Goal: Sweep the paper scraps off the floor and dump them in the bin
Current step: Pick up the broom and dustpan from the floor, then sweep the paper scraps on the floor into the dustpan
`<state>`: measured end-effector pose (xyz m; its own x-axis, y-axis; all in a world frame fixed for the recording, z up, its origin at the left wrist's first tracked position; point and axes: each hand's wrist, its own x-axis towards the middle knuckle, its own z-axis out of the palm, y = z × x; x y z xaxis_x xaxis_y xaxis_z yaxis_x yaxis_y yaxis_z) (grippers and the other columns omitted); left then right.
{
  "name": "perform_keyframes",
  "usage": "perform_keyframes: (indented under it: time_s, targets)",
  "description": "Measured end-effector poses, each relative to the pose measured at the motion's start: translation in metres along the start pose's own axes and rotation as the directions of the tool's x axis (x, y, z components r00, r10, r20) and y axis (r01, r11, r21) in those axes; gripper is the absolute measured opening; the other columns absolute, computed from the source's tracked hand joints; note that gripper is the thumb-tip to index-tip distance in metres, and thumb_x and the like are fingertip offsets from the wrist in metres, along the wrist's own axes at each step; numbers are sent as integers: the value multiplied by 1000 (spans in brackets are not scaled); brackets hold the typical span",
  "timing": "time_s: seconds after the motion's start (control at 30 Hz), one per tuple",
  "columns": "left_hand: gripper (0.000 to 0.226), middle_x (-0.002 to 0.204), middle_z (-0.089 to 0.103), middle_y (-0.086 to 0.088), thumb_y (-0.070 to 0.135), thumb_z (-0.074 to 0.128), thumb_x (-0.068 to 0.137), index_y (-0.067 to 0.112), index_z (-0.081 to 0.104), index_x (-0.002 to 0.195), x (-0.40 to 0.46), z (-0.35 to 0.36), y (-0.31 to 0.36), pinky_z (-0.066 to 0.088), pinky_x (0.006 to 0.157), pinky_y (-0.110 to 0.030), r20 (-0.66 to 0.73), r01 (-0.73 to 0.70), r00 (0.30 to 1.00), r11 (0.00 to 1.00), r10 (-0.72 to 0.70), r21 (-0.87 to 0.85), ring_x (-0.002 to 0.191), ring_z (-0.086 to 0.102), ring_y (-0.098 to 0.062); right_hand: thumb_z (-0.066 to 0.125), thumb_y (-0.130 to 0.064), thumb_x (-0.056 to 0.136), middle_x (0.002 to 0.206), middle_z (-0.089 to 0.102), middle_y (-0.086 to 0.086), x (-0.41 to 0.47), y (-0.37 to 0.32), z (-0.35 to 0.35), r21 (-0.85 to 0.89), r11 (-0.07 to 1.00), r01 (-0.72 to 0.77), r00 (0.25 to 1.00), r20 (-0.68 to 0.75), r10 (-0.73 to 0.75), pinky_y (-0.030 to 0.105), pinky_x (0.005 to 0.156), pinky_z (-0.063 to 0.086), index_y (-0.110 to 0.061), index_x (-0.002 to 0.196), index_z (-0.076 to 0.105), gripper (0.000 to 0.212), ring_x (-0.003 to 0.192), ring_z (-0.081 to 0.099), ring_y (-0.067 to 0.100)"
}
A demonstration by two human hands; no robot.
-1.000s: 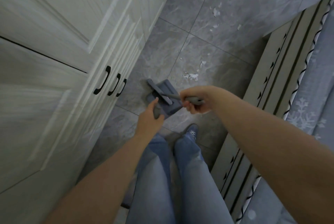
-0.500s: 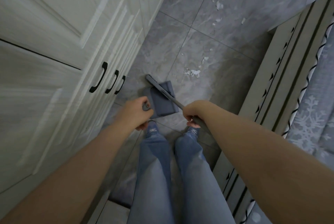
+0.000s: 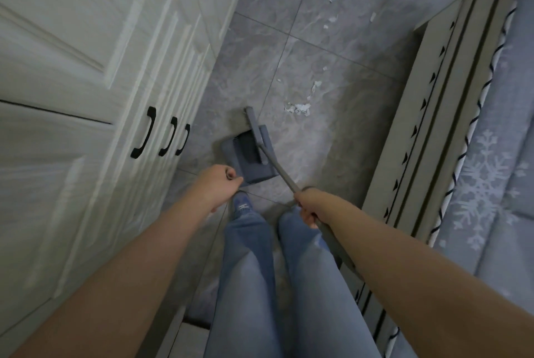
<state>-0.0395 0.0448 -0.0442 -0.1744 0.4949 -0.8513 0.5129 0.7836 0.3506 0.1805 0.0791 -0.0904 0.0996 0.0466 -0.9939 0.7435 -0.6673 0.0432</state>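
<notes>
You have two hands in view, the left hand (image 3: 220, 184) and the right hand (image 3: 311, 205), one broom (image 3: 270, 155), one dustpan (image 3: 248, 156), three black cabinet handles (image 3: 143, 137), and roughly a dozen paper scraps (image 3: 299, 109) scattered on the floor (image 3: 346, 68).

White paper scraps (image 3: 299, 108) dot a grey marbled tile floor (image 3: 332, 48); blue-grey dustpan (image 3: 250, 155), white wardrobe doors (image 3: 86, 68) with black handles (image 3: 143, 136), snowflake-patterned grey-blue bedding (image 3: 488, 172), light blue jeans (image 3: 251, 285).
</notes>
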Motion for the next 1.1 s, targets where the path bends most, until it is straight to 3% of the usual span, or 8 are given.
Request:
perform_keyframes:
  time_s: [0.37, 0.53, 0.63, 0.73, 0.83, 0.9, 1.03, 1.1]
  targets:
    - [37, 62, 48, 0, 36, 57, 94, 16, 47, 64, 0, 6, 67, 29, 52, -28, 159, -233, 971, 838, 177, 494, 73, 53, -28, 33, -13, 101, 34, 30, -1, -26, 111, -5, 612, 787, -77, 989, -52, 137, 7, 33, 22, -15, 64, 38, 38, 23, 24, 8]
    - [27, 56, 43, 0, 35, 56, 96, 14, 53, 79, 7, 24, 93, 30, 46, -19, 258, -276, 954, 789, 154, 548, 50, 40, -14, 36, -10, 99, 59, 40, 4, -20, 143, -22, 571, 811, -129, 970, -96, 222, 18, 34, 33, -16, 66, 38, 34, 46, 38, 14]
    - [28, 58, 43, 0, 34, 55, 96, 14, 48, 77, 11, 34, 97, 28, 44, -23, 281, -315, 944, 724, 173, 614, 50, 40, -13, 33, -8, 100, 34, 48, -2, -1, 155, -35, 481, 854, -198, 963, -67, 261, 15, 32, 40, -20, 51, 54, 54, 51, 43, 15]
    - [29, 64, 53, -7, 33, 56, 95, 10, 54, 77, 20, 42, 91, 29, 44, -22, 253, -315, 948, 701, 195, 640, 57, 50, -21, 49, -11, 96, 37, 53, 3, 25, 146, -52, 202, 922, -331, 941, -7, 339, 18, 75, 55, -12, 23, 52, 73, 51, 49, 17]
    - [32, 78, 63, -13, 34, 57, 93, 7, 61, 78, 25, 51, 82, 34, 53, -24, 224, -311, 950, 695, 217, 649, 77, 60, -33, 55, -12, 95, 114, 62, 22, 38, 120, -58, -51, 942, -331, 943, -25, 331, 34, 101, 40, 12, 97, 70, 29, 89, 55, 28]
    - [32, 79, 64, -12, 35, 56, 93, 6, 63, 79, 27, 60, 85, 36, 57, -30, 218, -310, 951, 702, 220, 642, 82, 60, -34, 56, -15, 94, 139, 50, 15, 44, 106, -42, -110, 972, -209, 978, -40, 206, 35, 103, 37, 4, 132, 52, 42, 110, 53, 25]
    - [22, 84, 60, -13, 31, 54, 95, 14, 64, 85, 24, 68, 102, 34, 57, -29, 197, -289, 957, 710, 212, 642, 76, 52, -29, 58, -22, 92, 134, 55, 10, 41, 86, 2, -53, 995, -89, 996, 16, 90, 30, 94, 41, -3, 129, 56, 42, 126, 50, 27]
    - [28, 93, 66, -18, 28, 53, 96, 4, 67, 91, 24, 66, 106, 33, 58, -29, 187, -281, 960, 718, 209, 637, 81, 57, -31, 61, -23, 90, 102, 67, 19, 28, 86, 11, 51, 995, -88, 996, 39, 86, 27, 84, 45, -2, 99, 66, 24, 106, 60, 23]
